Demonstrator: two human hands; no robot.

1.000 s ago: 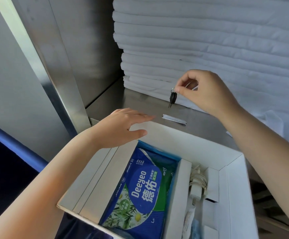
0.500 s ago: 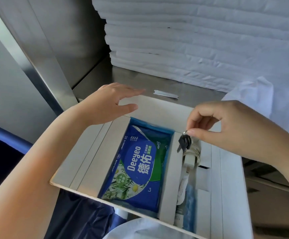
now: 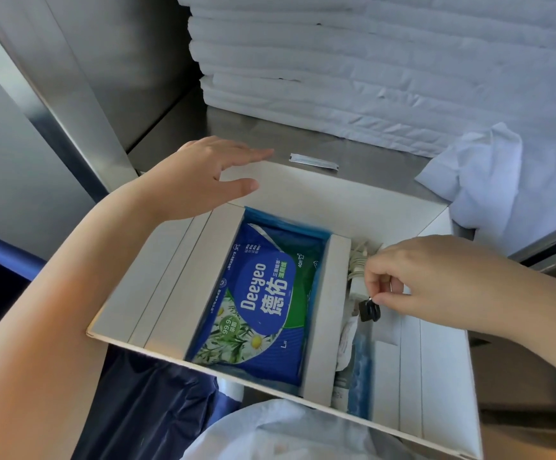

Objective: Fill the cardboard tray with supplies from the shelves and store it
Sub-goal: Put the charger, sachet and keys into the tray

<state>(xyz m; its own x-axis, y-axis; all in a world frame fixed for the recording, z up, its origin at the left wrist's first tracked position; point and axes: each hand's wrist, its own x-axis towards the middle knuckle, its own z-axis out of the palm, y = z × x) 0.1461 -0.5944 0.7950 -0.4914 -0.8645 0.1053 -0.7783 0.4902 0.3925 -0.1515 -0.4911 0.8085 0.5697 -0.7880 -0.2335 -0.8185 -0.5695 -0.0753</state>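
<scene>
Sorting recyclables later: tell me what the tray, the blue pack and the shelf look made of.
The tray: matte white cardboard, by its folded flat walls. The pack: glossy plastic film, printed, with glare. The shelf: probably brushed stainless steel, grey with soft sheen.

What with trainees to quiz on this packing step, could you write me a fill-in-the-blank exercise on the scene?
1. The right hand pinches a small black ____ over the narrow compartment of the white cardboard tray.
2. The plastic wipes packet in the tray's wide compartment is mainly ____.
3. The coiled white cable lies to the ____ of that packet.

Missing words: key; blue; right.
</scene>
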